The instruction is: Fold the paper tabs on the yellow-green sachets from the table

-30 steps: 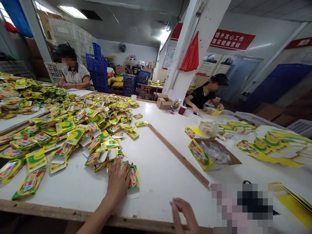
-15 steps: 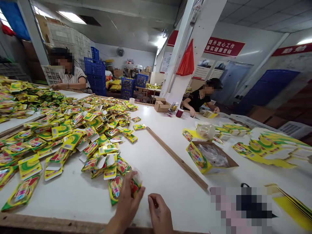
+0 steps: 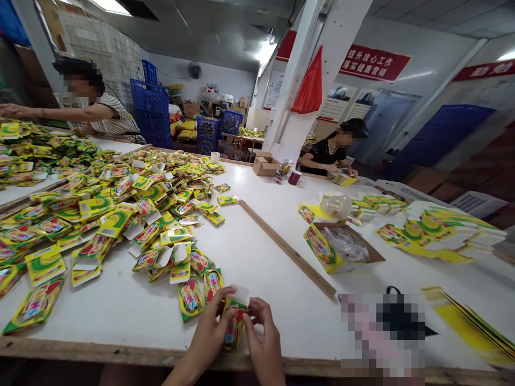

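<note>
Near the table's front edge, a small yellow-green printed box (image 3: 233, 335) stands between my two hands, its white end flap (image 3: 240, 295) raised. My left hand (image 3: 213, 327) grips the box's left side, thumb across its front. My right hand (image 3: 263, 329) closes on the right side, with thumb and fingers at the upper edge. Just beyond my left hand lie two similar boxes, one at the left (image 3: 190, 300) and one closer (image 3: 212, 283). A large heap of such boxes (image 3: 132, 209) spreads to the left, several with flaps up.
A wooden strip (image 3: 287, 249) runs across the white table (image 3: 257, 236). Right of it stand an open display box (image 3: 341, 249) with clear plastic inside, flat yellow cartons (image 3: 466, 316) and printed cartons (image 3: 434, 236). Co-workers sit at the far left (image 3: 100, 115) and far right (image 3: 328, 153).
My left hand has brought a box from the heap's edge rightward, and my right hand now holds it too. The left co-worker's arm has stretched out to the left.
</note>
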`<state>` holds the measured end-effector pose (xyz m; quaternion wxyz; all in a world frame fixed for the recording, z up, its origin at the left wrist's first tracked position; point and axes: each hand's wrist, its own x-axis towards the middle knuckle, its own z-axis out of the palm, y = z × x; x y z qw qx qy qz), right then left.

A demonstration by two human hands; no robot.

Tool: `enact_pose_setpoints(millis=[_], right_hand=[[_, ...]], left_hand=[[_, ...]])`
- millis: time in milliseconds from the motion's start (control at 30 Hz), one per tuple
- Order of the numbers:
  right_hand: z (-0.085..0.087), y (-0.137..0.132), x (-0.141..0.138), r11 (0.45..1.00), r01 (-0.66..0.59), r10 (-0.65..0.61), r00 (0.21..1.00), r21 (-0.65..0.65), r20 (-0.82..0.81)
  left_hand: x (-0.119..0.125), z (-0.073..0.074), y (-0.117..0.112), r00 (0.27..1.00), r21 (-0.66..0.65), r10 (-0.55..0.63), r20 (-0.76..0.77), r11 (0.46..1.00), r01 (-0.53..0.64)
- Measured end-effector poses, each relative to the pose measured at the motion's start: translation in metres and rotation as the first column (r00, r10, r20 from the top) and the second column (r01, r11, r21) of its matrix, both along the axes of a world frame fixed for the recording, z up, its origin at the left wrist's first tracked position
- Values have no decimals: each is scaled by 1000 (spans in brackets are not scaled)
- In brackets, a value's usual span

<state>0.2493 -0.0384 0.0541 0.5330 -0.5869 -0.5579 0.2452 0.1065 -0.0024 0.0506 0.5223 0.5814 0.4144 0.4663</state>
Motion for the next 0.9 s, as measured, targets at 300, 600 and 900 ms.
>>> enact_pose_setpoints(millis=[300,600,900], right_hand=[[2,-1,3,994,-77,75,997,-80,-26],[4,3,4,988,-133,130,990,-75,-44],[8,8,-1,995,-97,97,995,-4,-13]], left_hand=[[-2,5,-3,999,-33,-9,49,999,11],[-5,3,1,1000,-82,0,-26,997,-2],[-5,3,3,999,-67,-4,-35,998,2]])
